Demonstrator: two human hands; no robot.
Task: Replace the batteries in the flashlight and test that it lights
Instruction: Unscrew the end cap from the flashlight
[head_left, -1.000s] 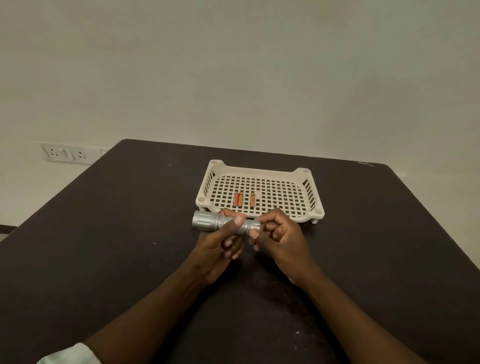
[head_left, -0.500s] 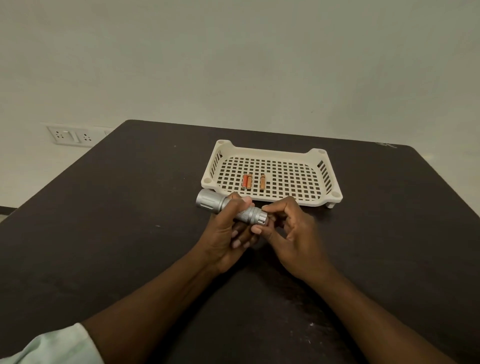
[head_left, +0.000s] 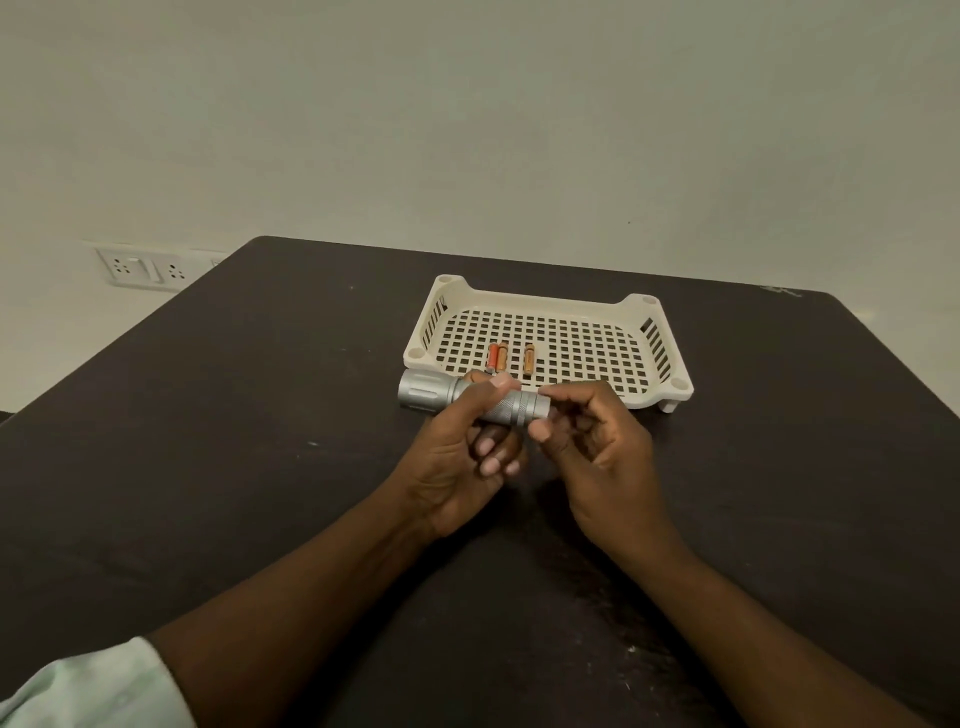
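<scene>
A silver flashlight is held level above the dark table, its wide head pointing left. My left hand wraps around the middle of its barrel. My right hand pinches the ribbed tail cap at the right end between thumb and fingers. Three small orange batteries lie in the cream perforated tray just behind the flashlight, two side by side and one a little to their right.
The tray stands on short feet at the table's far centre. A white wall socket panel sits on the wall beyond the table's left edge. A pale sleeve cuff shows at the lower left.
The camera view has shifted, so hands and tray sit differently in frame. Both hands keep their hold on the flashlight; the right fingers have shifted on the tail cap.
</scene>
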